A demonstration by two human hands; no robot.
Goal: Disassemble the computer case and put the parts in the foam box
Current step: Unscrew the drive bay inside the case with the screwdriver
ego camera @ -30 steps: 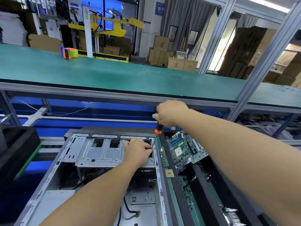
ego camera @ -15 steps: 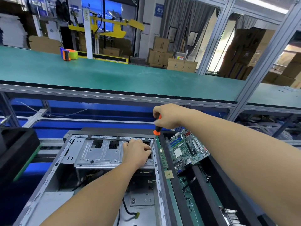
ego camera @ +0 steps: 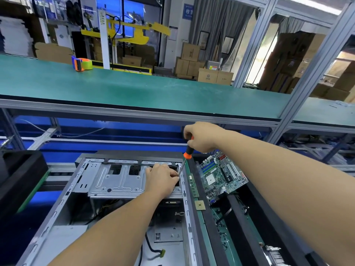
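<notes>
Orange-and-black screwdriver [ego camera: 187, 150] gripped in right hand [ego camera: 200, 137], tip at far right corner of grey steel computer case [ego camera: 96, 189]. Left hand [ego camera: 162, 178] curls round the shaft on silver drive cage [ego camera: 119, 181]. Keep shaft square, press down. Black foam box [ego camera: 249, 217] sits right, holding green motherboard [ego camera: 222, 175].

Long green shelf [ego camera: 134, 89] across the middle, orange-and-green tape dispenser [ego camera: 81, 64] on its far left edge, yellow machine frame [ego camera: 132, 32] behind it, stacked cardboard boxes [ego camera: 194, 62] beyond its far side — grey curtain [ego camera: 221, 22] above those boxes.
</notes>
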